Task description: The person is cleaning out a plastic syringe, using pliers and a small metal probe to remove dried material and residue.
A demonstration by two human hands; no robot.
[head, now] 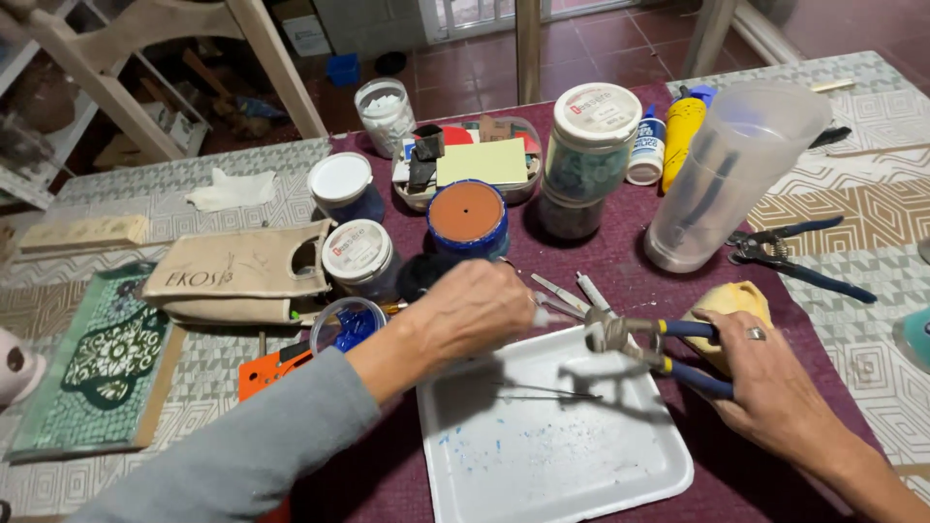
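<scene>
My right hand (pixel 775 383) grips the blue handles of wheeled nippers (pixel 630 339), whose metal jaws hang over the far edge of a white foam tray (pixel 581 465). Fingers of my left hand (pixel 470 315) pinch a small pale piece (pixel 541 316) held up to the jaws. Blue specks dot the tray's floor. A thin metal tool (pixel 547 392) lies in the tray under the nippers. A yellow sponge (pixel 731 305) sits just beyond my right hand.
Several lidded jars (pixel 591 145) and an open cup of blue pieces (pixel 347 324) stand behind my left hand. A clear plastic pitcher (pixel 731 169), blue-handled pliers (pixel 794 257), a beige pouch (pixel 237 276) and a green mosaic panel (pixel 102 363) surround the maroon cloth.
</scene>
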